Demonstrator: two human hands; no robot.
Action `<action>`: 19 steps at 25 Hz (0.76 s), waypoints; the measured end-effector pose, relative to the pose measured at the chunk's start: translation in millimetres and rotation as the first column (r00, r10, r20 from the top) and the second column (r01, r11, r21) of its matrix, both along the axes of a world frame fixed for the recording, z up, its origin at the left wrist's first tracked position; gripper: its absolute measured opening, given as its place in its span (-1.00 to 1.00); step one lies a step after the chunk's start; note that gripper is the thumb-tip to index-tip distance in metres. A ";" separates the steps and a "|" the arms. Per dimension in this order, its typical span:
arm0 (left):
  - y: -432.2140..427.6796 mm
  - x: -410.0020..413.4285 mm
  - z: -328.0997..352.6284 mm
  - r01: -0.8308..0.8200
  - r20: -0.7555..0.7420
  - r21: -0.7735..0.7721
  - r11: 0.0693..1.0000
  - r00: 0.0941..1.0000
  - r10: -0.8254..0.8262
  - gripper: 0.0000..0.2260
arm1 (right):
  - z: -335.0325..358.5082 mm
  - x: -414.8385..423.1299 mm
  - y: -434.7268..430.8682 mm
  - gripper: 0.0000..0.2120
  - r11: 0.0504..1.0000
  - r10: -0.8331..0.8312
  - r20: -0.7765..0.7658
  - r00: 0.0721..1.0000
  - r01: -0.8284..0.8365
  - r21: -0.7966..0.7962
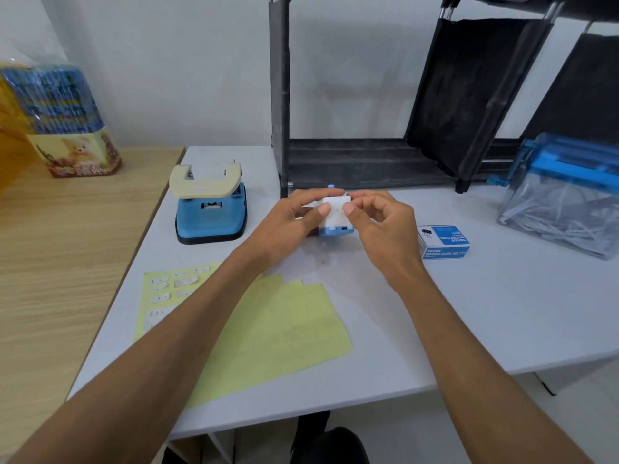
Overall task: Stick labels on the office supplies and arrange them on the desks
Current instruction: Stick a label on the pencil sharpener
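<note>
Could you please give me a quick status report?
Left hand, right hand both grip white-blue device, thumbs on its face. Yellow label sheet nearby. Nothing obstructing.

Beyond your left hand (284, 226) and right hand (385, 229) a black fabric-and-metal shelf rack (351, 162) stands on the pale grey bench (469, 313) against a plain white wall (201, 78); left of them adjoins a light wooden bench (67, 262).
</note>
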State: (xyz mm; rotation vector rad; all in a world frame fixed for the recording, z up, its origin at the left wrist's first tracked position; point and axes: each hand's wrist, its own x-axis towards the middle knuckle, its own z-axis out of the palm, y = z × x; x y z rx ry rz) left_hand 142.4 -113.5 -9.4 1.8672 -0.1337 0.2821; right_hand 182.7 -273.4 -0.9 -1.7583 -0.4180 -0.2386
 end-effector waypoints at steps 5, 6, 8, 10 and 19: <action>-5.4 -4.4 6.7 -0.006 -0.019 -0.004 1.000 1.000 0.006 -0.73 | 0.6 -1.3 0.5 -0.93 0.998 -0.022 0.044 0.999 0.024 -0.054; -6.0 -5.3 7.4 -0.007 -0.013 0.003 1.000 1.000 0.007 -0.73 | 1.0 -1.9 0.8 -0.94 0.998 -0.017 0.060 0.998 0.021 -0.053; -6.5 -5.7 7.1 -0.013 -0.003 0.017 1.000 1.000 0.013 -0.73 | 1.4 -2.5 1.4 -0.94 0.998 -0.011 0.082 0.997 0.016 -0.060; -6.1 -4.5 5.3 -0.018 0.007 0.022 1.000 1.000 0.018 -0.74 | 1.3 -2.5 1.8 -0.93 0.996 -0.022 0.094 0.995 0.030 -0.085; -6.6 -0.5 3.1 -0.037 0.009 0.034 0.999 0.999 0.037 -0.76 | 1.6 -3.9 1.3 -0.97 0.994 -0.044 0.103 0.994 0.054 -0.093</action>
